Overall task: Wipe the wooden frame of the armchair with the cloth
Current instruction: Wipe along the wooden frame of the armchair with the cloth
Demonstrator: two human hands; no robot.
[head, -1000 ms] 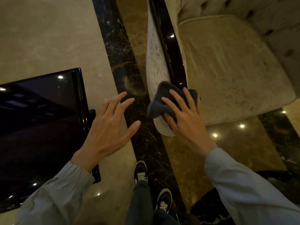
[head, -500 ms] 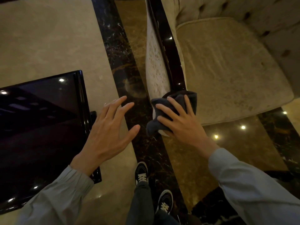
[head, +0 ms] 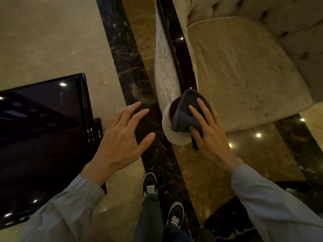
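Pressing the dark grey cloth (head: 187, 112) onto the front tip of the armrest with the right hand (head: 209, 130), fingers spread flat over it, thumb tucked beneath. Left hand (head: 122, 137) just hovering beside, fingers wide, holding nothing. Glossy wooden frame rail (head: 176, 49) runs straight away from the fingertips toward the chair back, so probably push forward along it, right hand obviously nearer.

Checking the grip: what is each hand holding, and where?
Right hand presses the folded dark cloth flat-fingered, from above, onto the armrest's front end. Left hand holds nothing.
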